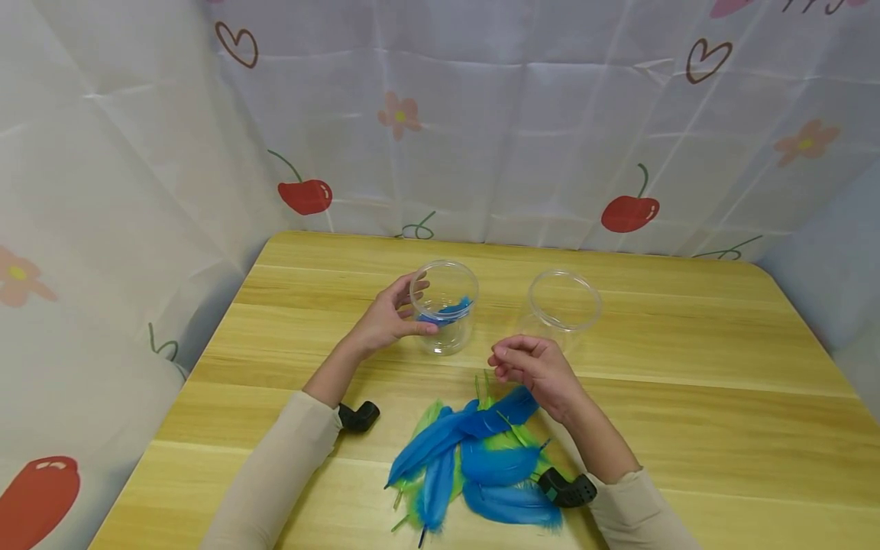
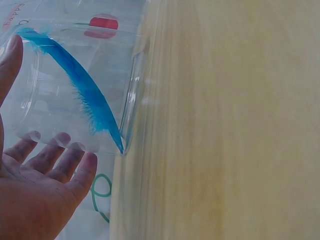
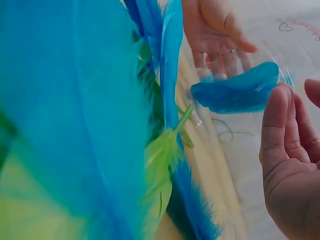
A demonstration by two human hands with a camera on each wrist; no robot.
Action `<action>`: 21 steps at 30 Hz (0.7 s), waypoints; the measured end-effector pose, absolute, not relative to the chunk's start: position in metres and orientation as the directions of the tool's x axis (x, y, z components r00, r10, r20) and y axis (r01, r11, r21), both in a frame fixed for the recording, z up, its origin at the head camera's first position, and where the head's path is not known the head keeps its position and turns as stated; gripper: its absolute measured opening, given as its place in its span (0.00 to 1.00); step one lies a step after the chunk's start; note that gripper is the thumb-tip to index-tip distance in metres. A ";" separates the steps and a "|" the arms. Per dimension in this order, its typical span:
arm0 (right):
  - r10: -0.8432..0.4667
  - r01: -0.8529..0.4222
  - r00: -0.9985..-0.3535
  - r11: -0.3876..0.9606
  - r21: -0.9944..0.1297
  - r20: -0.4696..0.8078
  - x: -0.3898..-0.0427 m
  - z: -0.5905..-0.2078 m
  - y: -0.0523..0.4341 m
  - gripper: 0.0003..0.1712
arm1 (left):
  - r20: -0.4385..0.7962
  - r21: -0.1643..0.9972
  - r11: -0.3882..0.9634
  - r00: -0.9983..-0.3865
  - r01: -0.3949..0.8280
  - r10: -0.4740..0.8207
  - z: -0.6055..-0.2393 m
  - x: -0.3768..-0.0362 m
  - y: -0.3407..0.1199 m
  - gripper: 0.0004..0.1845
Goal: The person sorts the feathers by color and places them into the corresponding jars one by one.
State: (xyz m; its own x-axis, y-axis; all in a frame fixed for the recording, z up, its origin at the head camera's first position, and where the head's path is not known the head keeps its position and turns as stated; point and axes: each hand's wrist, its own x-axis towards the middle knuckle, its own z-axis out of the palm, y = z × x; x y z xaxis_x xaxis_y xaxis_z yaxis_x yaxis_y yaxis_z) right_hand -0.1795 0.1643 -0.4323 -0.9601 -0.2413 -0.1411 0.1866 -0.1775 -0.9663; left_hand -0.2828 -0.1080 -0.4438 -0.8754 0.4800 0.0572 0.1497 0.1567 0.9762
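Observation:
My left hand (image 1: pixel 388 321) holds a clear plastic cup (image 1: pixel 443 344) upright on the table, thumb on the near side and fingers around the far side. A single blue feather (image 2: pixel 85 90) leans slantwise inside this cup. My right hand (image 1: pixel 539 370) hovers above the far end of a feather pile, fingers loosely bent and nothing between them. In the right wrist view its thumb stands apart from the fingertips. The pile mixes blue feathers (image 1: pixel 505 464) with bright green feathers (image 1: pixel 419 489) in front of me.
A second clear plastic cup (image 1: pixel 565 328) stands right of the first, just beyond my right hand. The wooden table (image 1: pixel 722 428) ends at a printed curtain (image 1: pixel 509 153) behind. Black wrist cameras (image 1: pixel 359 417) sit at both sleeves, the right one over the feathers.

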 end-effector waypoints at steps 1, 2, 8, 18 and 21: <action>-0.236 0.184 -0.961 -0.157 -0.970 -0.144 -0.179 -0.433 0.165 0.08 | 0.057 0.976 0.156 -0.876 0.150 0.480 -0.444 -0.283 -0.108 0.48; -0.232 0.180 -0.962 -0.133 -0.975 -0.146 -0.179 -0.434 0.165 0.10 | 0.058 0.976 0.156 -0.875 0.150 0.480 -0.444 -0.283 -0.108 0.48; -0.280 0.141 -0.951 -0.004 -0.990 -0.134 -0.180 -0.440 0.167 0.20 | 0.060 0.975 0.159 -0.874 0.154 0.481 -0.444 -0.283 -0.108 0.48; -0.416 0.110 -0.894 0.152 -0.982 -0.165 -0.183 -0.446 0.165 0.17 | 0.059 0.973 0.170 -0.878 0.158 0.475 -0.445 -0.283 -0.108 0.49; -0.444 0.114 -0.875 0.193 -0.974 -0.191 -0.185 -0.447 0.164 0.15 | 0.053 0.973 0.174 -0.880 0.153 0.472 -0.444 -0.283 -0.108 0.49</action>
State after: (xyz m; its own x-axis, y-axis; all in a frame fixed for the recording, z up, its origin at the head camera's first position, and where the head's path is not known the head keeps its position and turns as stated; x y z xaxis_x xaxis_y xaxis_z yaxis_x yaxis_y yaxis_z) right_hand -0.1852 0.1637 -0.4472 -0.8753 -0.4444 -0.1907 0.1142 0.1933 -0.9745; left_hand -0.2827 -0.1078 -0.4436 -0.8798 0.4724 0.0533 0.1526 0.1744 0.9728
